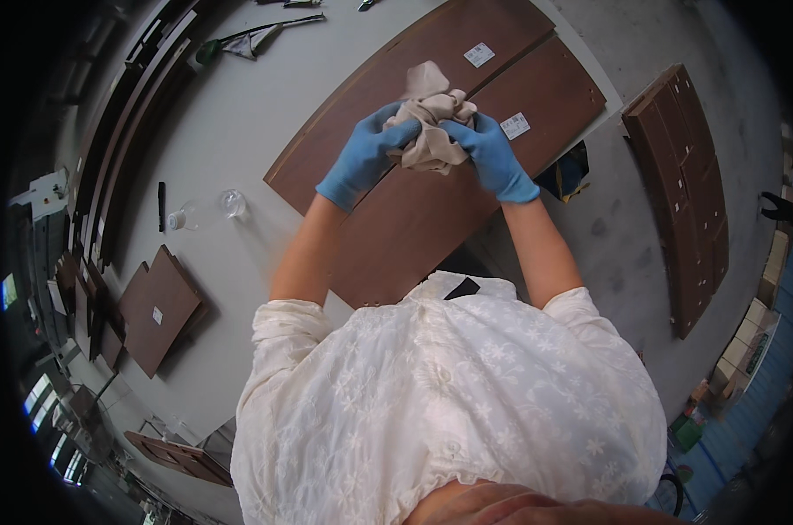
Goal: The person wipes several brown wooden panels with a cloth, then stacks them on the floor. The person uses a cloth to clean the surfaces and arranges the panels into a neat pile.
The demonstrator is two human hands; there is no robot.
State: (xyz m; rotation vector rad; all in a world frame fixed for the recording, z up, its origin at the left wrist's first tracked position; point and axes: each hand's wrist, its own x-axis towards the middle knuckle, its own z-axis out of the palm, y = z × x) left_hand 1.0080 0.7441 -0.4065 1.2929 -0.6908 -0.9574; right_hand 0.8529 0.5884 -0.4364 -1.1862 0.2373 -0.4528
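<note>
Both my hands, in blue gloves, grip a crumpled beige cloth (432, 122) above two brown wooden panels. My left hand (367, 153) is closed on the cloth's left side, and my right hand (492, 156) is closed on its right side. Below lie the near brown panel (414, 232) and the far brown panel (370, 96), side by side with a thin gap between them. Each carries a white label, one (479, 55) on the far panel and another (515, 126) on the near one. The cloth hides part of both panels.
A light table (248, 114) bears the panels. To the left are a clear bottle (183, 217), a clear round container (232, 204), a black marker (162, 206) and stacked brown boards (158, 311). Long boards (121, 131) line the far left. More brown panels (681, 192) are stacked at right.
</note>
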